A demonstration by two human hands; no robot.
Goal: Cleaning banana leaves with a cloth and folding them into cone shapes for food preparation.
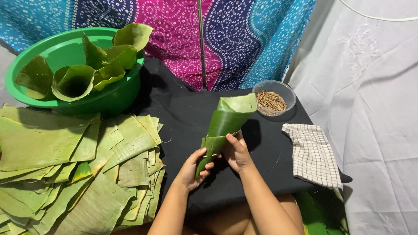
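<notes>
Leaf cone (227, 121) between both hands

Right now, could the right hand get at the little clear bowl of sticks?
Probably yes. The bowl of sticks sits uncovered on the black cloth beyond the right hand, nothing between, but that hand is gripping the rolled leaf cone.
</notes>
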